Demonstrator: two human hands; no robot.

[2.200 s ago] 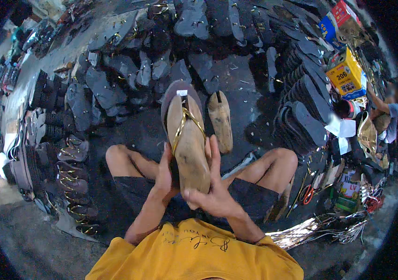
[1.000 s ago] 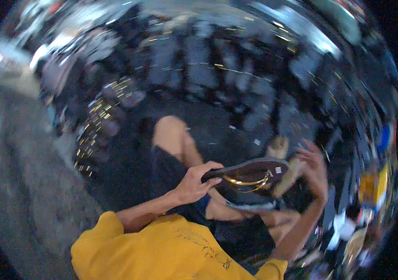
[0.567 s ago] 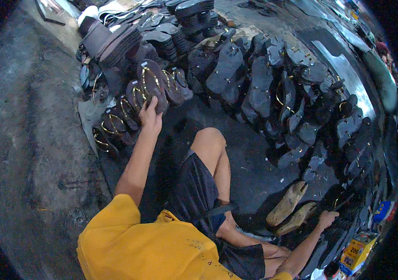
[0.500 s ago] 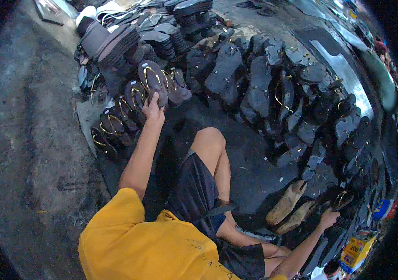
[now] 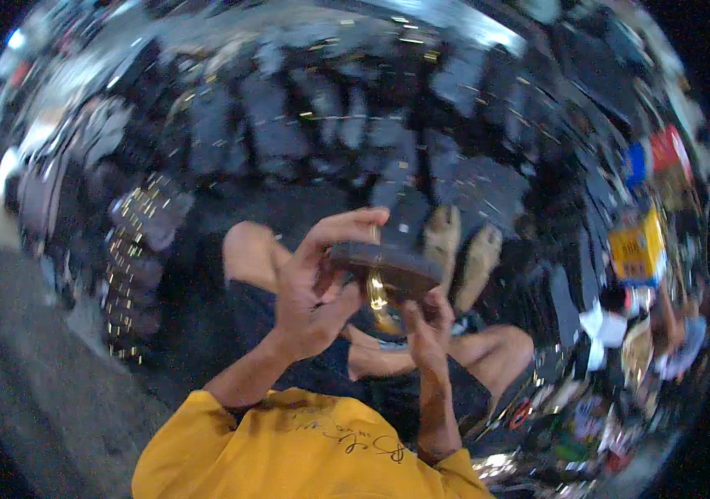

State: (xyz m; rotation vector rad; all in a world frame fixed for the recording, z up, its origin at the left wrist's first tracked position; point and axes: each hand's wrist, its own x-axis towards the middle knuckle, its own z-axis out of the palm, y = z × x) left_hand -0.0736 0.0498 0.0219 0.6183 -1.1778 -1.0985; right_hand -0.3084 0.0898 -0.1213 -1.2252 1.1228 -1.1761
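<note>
A dark flip-flop (image 5: pixel 396 270) with a shiny gold strap is held edge-on above my lap, sole uppermost and strap hanging below. My left hand (image 5: pixel 313 287) is closed on its left end, fingers over the sole. From the right, my right hand (image 5: pixel 430 328) grips the other end near the strap, thumb and fingers pinching it. Motion smears the finer detail of the strap. Beyond my right hand, two tan foot-shaped forms (image 5: pixel 478 264) lie side by side on the dark ground.
A row of gold-strapped flip-flops (image 5: pixel 134 283) lies at my left. Many dark soles (image 5: pixel 276 116) spread in an arc ahead. At the right stand a yellow box (image 5: pixel 638 248) and a red package (image 5: pixel 669 158). Mixed clutter (image 5: pixel 579 424) lies lower right.
My view has swung to the right. My left hand has left the row of flip-flops, my right hand has come in from the far right, and both now hold one flip-flop over my lap.
</note>
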